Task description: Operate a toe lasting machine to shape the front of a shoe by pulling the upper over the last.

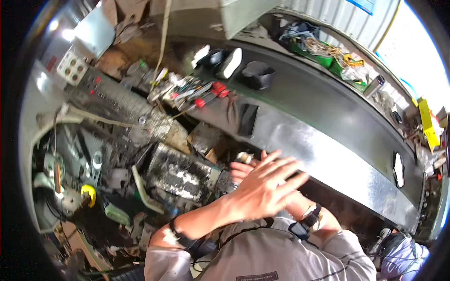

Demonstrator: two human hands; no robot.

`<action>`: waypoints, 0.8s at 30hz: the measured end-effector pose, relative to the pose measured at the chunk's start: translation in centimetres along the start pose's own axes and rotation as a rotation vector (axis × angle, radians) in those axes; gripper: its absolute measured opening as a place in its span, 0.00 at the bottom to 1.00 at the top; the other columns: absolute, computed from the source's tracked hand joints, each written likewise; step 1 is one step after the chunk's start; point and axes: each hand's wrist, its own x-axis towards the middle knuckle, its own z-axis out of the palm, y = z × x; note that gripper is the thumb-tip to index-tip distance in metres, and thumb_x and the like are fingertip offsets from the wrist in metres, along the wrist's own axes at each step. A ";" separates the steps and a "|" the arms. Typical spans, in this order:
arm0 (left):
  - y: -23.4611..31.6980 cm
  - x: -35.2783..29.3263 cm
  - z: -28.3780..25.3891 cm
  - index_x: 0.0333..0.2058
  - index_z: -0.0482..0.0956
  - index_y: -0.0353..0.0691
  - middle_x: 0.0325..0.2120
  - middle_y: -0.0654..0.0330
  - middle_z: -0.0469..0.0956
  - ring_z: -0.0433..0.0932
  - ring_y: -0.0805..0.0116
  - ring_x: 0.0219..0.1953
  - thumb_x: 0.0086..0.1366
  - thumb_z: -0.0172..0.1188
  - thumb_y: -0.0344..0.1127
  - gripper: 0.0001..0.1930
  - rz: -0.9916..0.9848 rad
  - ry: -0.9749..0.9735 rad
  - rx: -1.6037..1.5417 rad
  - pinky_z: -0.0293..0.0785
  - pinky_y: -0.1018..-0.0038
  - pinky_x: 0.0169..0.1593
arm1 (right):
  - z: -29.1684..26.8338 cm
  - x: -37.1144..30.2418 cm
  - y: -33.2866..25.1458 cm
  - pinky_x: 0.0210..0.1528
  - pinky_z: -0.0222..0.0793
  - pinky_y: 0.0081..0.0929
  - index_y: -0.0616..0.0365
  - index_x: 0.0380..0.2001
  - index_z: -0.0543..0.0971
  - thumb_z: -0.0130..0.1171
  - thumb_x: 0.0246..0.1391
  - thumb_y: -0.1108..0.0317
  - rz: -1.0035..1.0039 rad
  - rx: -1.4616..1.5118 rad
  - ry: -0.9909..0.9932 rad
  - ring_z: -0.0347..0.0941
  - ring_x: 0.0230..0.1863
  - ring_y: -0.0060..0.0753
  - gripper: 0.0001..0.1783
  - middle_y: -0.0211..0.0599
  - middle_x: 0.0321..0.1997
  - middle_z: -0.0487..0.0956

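My left hand [267, 187] hovers over the edge of an open, dusty engine bay with its fingers spread and nothing in it. Only a few fingers of my right hand [238, 172] show, because the left hand covers most of it. They lie beside a small pale part [244, 157], and I cannot tell whether they grip it. There is a dark watch [309, 218] on my right wrist. Left of both hands sits a dusty black box [180, 174].
A glossy black body panel [328, 126] runs across the right. On it lie red-handled tools [206, 96], a black phone [247, 120] and a black bowl [258, 75]. A yellow cap [88, 194] is at the left. A cluttered green tray [323, 58] stands behind.
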 end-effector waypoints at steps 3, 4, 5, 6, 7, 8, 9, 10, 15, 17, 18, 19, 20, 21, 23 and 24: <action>-5.7 2.1 10.7 0.40 0.86 0.38 0.57 0.37 0.72 0.63 0.46 0.68 0.53 0.64 0.46 0.20 0.036 -0.016 -0.091 0.41 0.43 0.76 | -7.9 -1.5 -0.5 0.74 0.54 0.48 0.47 0.75 0.52 0.33 0.65 0.28 -0.455 -0.143 -0.369 0.58 0.74 0.52 0.46 0.47 0.77 0.58; -7.6 2.6 10.8 0.50 0.80 0.39 0.60 0.42 0.71 0.65 0.48 0.67 0.60 0.63 0.44 0.22 -0.011 -0.100 -0.032 0.49 0.45 0.73 | -7.1 -2.5 -2.0 0.73 0.56 0.48 0.48 0.74 0.54 0.36 0.67 0.32 -0.383 -0.232 -0.015 0.60 0.72 0.51 0.43 0.49 0.74 0.61; -9.7 3.0 10.9 0.60 0.75 0.40 0.62 0.47 0.70 0.67 0.50 0.67 0.67 0.62 0.42 0.25 -0.057 -0.180 0.027 0.57 0.47 0.70 | -6.4 -3.7 -4.0 0.71 0.58 0.47 0.48 0.73 0.57 0.39 0.69 0.36 -0.297 -0.315 0.339 0.63 0.70 0.50 0.39 0.50 0.72 0.65; -11.8 4.2 11.6 0.61 0.73 0.39 0.63 0.45 0.69 0.65 0.50 0.68 0.67 0.62 0.42 0.26 -0.162 -0.152 -0.089 0.56 0.51 0.71 | -8.6 -4.9 -6.2 0.70 0.60 0.45 0.49 0.70 0.60 0.42 0.69 0.40 -0.183 -0.124 0.432 0.66 0.66 0.48 0.35 0.49 0.68 0.69; -14.3 5.3 12.3 0.62 0.72 0.37 0.64 0.43 0.67 0.64 0.50 0.69 0.67 0.62 0.42 0.27 -0.278 -0.121 -0.205 0.56 0.54 0.72 | -10.8 -6.0 -8.0 0.68 0.62 0.44 0.50 0.67 0.63 0.45 0.70 0.44 -0.058 0.070 0.516 0.69 0.62 0.45 0.31 0.48 0.64 0.72; -16.9 5.8 12.5 0.64 0.68 0.35 0.65 0.41 0.66 0.63 0.48 0.69 0.66 0.64 0.42 0.31 -0.424 -0.099 -0.237 0.56 0.56 0.72 | -9.3 -7.2 -9.5 0.65 0.66 0.42 0.52 0.64 0.64 0.46 0.71 0.46 -0.108 0.004 0.637 0.71 0.56 0.43 0.29 0.46 0.57 0.76; -19.4 7.1 12.7 0.66 0.65 0.33 0.66 0.40 0.65 0.62 0.46 0.69 0.65 0.65 0.42 0.35 -0.549 -0.080 -0.272 0.57 0.59 0.72 | -10.5 -8.7 -10.5 0.63 0.68 0.43 0.53 0.62 0.64 0.49 0.70 0.49 -0.153 0.034 0.699 0.72 0.55 0.44 0.26 0.47 0.57 0.76; -22.4 8.0 12.7 0.68 0.60 0.32 0.67 0.39 0.63 0.61 0.45 0.70 0.63 0.66 0.42 0.39 -0.585 -0.061 -0.198 0.57 0.59 0.72 | -11.5 -10.0 -11.1 0.62 0.70 0.43 0.53 0.59 0.64 0.50 0.70 0.51 -0.196 0.038 0.695 0.73 0.54 0.43 0.24 0.47 0.56 0.76; -37.3 13.4 12.2 0.73 0.43 0.35 0.69 0.35 0.54 0.56 0.38 0.71 0.54 0.72 0.39 0.56 -0.730 -0.046 0.160 0.58 0.56 0.71 | -11.4 -14.0 -13.0 0.59 0.73 0.45 0.53 0.53 0.64 0.54 0.69 0.58 -0.345 0.015 0.790 0.76 0.50 0.41 0.18 0.48 0.55 0.77; -41.8 15.6 11.6 0.73 0.43 0.37 0.70 0.40 0.54 0.54 0.42 0.72 0.52 0.74 0.41 0.58 -0.784 -0.150 0.320 0.56 0.53 0.72 | -10.3 -14.8 -12.9 0.58 0.74 0.47 0.55 0.56 0.63 0.55 0.68 0.60 -0.383 0.037 0.867 0.77 0.49 0.41 0.21 0.49 0.55 0.77; -42.8 17.6 11.9 0.74 0.41 0.39 0.72 0.45 0.52 0.52 0.45 0.73 0.52 0.74 0.42 0.59 -0.858 -0.238 0.309 0.51 0.48 0.72 | -10.6 -15.4 -12.6 0.58 0.74 0.51 0.56 0.58 0.61 0.56 0.67 0.62 -0.430 0.065 0.854 0.77 0.49 0.41 0.23 0.50 0.55 0.76; -42.5 18.6 12.6 0.71 0.55 0.42 0.66 0.48 0.65 0.62 0.50 0.69 0.54 0.73 0.40 0.49 -0.857 -0.162 0.348 0.49 0.45 0.72 | -10.7 -15.5 -12.6 0.58 0.74 0.51 0.56 0.58 0.61 0.56 0.67 0.62 -0.450 0.074 0.872 0.77 0.49 0.41 0.23 0.50 0.55 0.76; -43.3 20.2 12.2 0.65 0.66 0.43 0.59 0.48 0.73 0.68 0.52 0.65 0.54 0.72 0.39 0.40 -0.817 -0.256 0.342 0.49 0.45 0.71 | -10.7 -15.4 -12.6 0.58 0.74 0.53 0.56 0.60 0.60 0.57 0.67 0.62 -0.481 0.063 0.883 0.77 0.50 0.42 0.25 0.50 0.56 0.76; -43.9 20.9 11.5 0.60 0.76 0.45 0.52 0.48 0.81 0.74 0.55 0.61 0.55 0.70 0.38 0.32 -0.788 -0.352 0.336 0.49 0.44 0.71 | -10.1 -15.4 -12.2 0.58 0.74 0.54 0.56 0.61 0.59 0.58 0.66 0.63 -0.497 0.052 0.893 0.77 0.51 0.42 0.27 0.51 0.56 0.76; -41.7 22.3 12.9 0.41 0.87 0.37 0.34 0.48 0.86 0.85 0.52 0.41 0.57 0.67 0.39 0.16 -0.395 -0.173 0.235 0.74 0.60 0.57 | -9.6 -15.1 -12.0 0.61 0.71 0.59 0.53 0.62 0.59 0.60 0.65 0.64 -0.524 0.095 0.922 0.77 0.52 0.42 0.28 0.49 0.58 0.75; -38.1 23.5 13.1 0.42 0.86 0.36 0.35 0.49 0.86 0.86 0.57 0.41 0.57 0.69 0.40 0.16 -0.336 -0.252 0.015 0.76 0.64 0.52 | -8.8 -14.5 -12.5 0.62 0.69 0.62 0.51 0.63 0.58 0.61 0.64 0.65 -0.534 0.115 0.942 0.77 0.51 0.41 0.30 0.46 0.58 0.75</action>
